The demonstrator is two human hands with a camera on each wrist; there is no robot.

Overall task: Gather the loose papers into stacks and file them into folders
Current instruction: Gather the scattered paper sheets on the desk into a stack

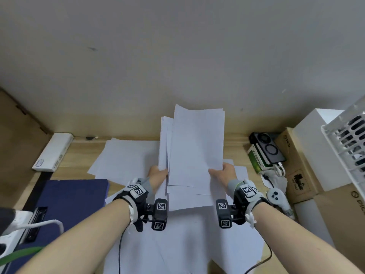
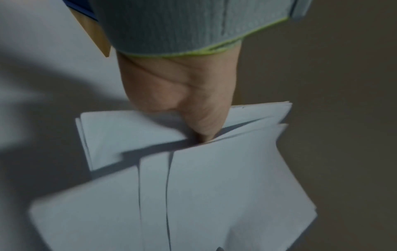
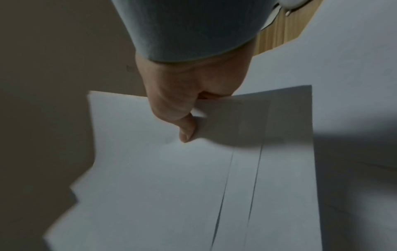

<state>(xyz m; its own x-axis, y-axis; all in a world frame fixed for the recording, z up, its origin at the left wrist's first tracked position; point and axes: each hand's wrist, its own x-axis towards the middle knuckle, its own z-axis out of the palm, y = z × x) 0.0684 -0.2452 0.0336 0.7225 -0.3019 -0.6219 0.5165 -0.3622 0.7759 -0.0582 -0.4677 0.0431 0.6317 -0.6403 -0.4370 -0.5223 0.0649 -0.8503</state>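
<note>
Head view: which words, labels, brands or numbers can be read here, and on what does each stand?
"PICO": side of the cardboard box, partly legible.
"PIC", cut off by the frame edge: larger cardboard box below it.
Black print on the small brown box: too blurred to read.
Green-and-white box: print too small.
White box at left: label too small.
Wrist tags: square code patterns, no words.
Held papers: no readable text.
</note>
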